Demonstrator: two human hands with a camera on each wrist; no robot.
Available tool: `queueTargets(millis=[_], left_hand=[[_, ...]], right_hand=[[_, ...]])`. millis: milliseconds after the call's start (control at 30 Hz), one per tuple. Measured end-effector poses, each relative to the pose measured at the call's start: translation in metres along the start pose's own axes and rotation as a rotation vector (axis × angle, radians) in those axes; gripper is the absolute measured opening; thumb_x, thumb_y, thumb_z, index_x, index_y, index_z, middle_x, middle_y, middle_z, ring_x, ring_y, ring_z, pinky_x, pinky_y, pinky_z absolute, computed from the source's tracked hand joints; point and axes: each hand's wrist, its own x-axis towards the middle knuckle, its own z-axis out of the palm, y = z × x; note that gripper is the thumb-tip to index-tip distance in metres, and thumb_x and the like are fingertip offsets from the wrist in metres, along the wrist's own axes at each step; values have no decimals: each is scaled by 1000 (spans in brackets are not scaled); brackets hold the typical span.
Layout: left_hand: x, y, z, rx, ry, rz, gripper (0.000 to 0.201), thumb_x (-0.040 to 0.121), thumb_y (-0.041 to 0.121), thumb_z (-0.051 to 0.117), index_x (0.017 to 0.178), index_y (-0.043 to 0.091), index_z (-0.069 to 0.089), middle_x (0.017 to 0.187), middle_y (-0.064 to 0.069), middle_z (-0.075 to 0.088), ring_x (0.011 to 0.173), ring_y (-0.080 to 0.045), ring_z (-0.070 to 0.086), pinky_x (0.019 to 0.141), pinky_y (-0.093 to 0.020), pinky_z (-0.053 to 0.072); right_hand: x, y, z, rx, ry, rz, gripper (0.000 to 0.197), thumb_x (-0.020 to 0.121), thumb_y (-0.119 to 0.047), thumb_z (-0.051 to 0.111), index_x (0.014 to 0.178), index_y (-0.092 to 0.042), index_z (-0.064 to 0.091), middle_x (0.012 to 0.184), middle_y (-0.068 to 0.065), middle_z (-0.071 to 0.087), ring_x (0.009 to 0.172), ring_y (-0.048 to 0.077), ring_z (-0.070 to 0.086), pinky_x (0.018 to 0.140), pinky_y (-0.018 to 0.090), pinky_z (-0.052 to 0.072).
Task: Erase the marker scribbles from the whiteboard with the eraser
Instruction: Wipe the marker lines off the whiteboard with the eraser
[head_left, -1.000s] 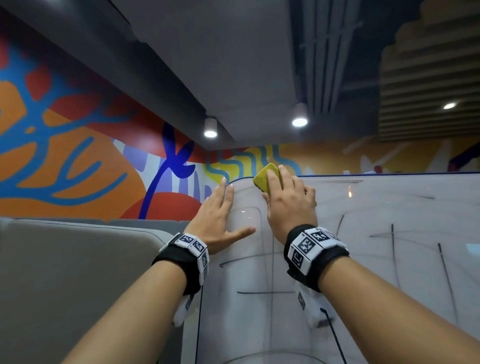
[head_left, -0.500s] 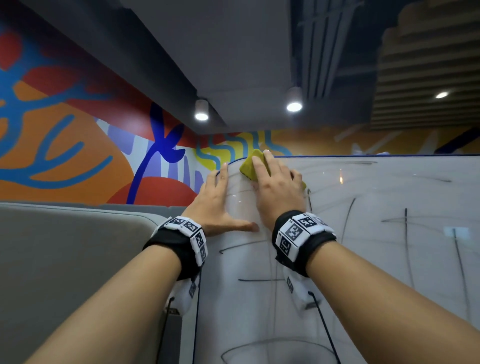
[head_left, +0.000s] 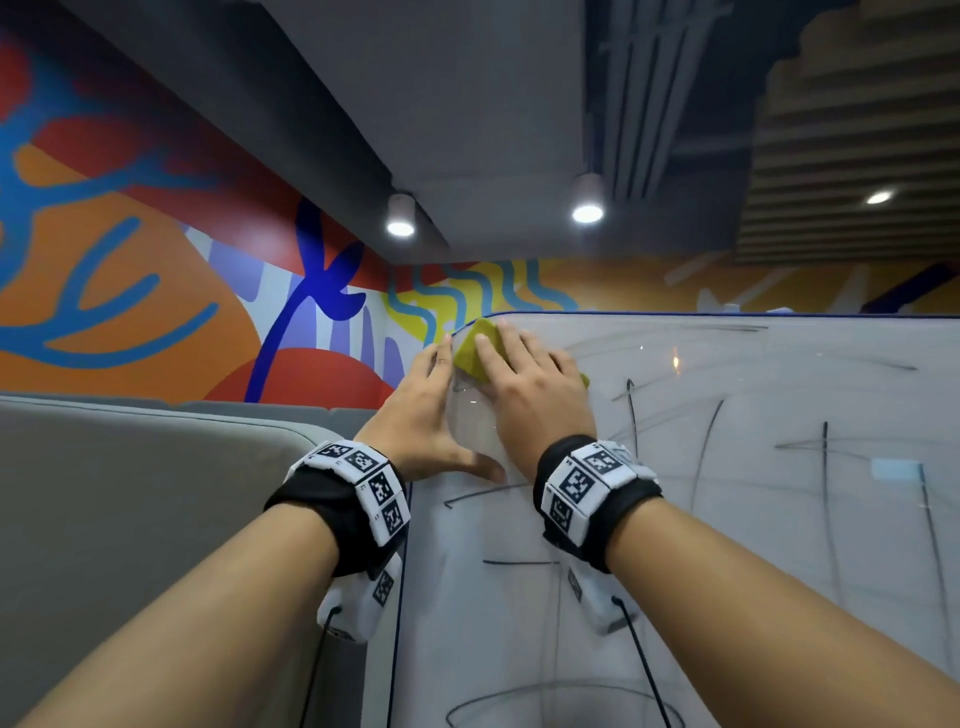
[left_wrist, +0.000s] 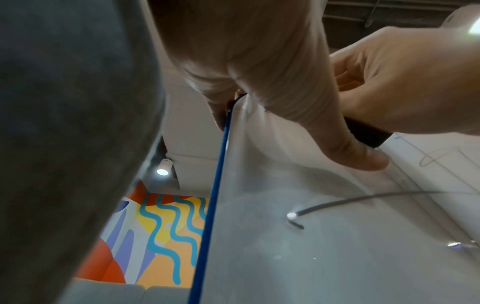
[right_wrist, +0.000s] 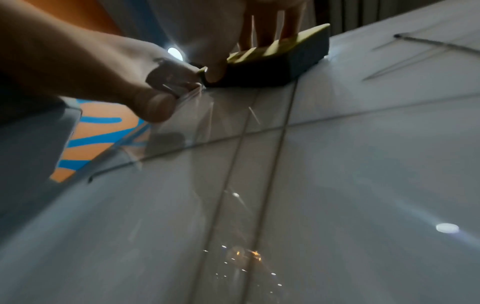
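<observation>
A whiteboard (head_left: 753, 545) with a thin blue edge fills the right half of the head view, crossed by dark marker scribbles (head_left: 826, 467). My right hand (head_left: 524, 384) presses a yellow eraser (head_left: 470, 353) with a dark underside (right_wrist: 272, 61) against the board's top-left corner. The fingers lie over its top and the thumb pinches its side. My left hand (head_left: 421, 415) rests flat on the board's left edge, fingers straight, thumb spread out to the right. Its fingertips touch the eraser's left side. More lines run below both wrists.
A grey padded panel (head_left: 130, 519) stands directly left of the board. Behind it is a wall with an orange, red and blue mural (head_left: 156, 291). Ceiling lamps (head_left: 587, 210) shine above and glare off the board.
My right hand has slid the eraser left along the board's top edge until it meets the left hand's fingertips. The left hand stays flat on the board edge.
</observation>
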Motion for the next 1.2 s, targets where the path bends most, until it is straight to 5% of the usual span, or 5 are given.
queueTargets(millis=[233,400,633,833,1200], left_hand=[[-3,5,-2,15,8,-30,168,42,67,91,157,15,-20,166,9,-11,150,1,-6,117,-18,6],[0,5,-2,-7,14,-70,166,38,65,93,160,12,-6,166,4,4,151,-4,5,115,-16,12],[1,-1,-1,17,40,-59,159,44,58,96,160,10,-2,165,4,10,149,-3,9,115,-14,10],[-1,-4,6,91,-36,-10,164,46,72,89,158,14,-17,166,2,-14,152,-10,-15,126,-39,10],[-5,-5,11,161,-67,-48,170,41,78,83,150,22,-35,156,5,-42,145,-11,-35,124,-38,-3]], right_hand=[[19,18,-17,23,-26,187,57,97,-22,55,151,-22,37,160,8,30,143,30,36,107,43,35],[-7,-2,-13,-6,-252,-42,96,64,-35,86,148,-15,42,154,15,40,136,35,45,107,45,38],[20,15,-21,28,-84,112,53,98,-21,46,150,-19,38,159,12,32,142,37,37,111,46,33],[0,6,-11,-36,-231,-52,78,80,-25,10,157,-22,23,165,7,16,149,33,23,116,50,23],[-7,2,-4,-58,-184,-9,74,85,-23,25,158,-26,15,166,7,6,152,30,14,115,53,23]])
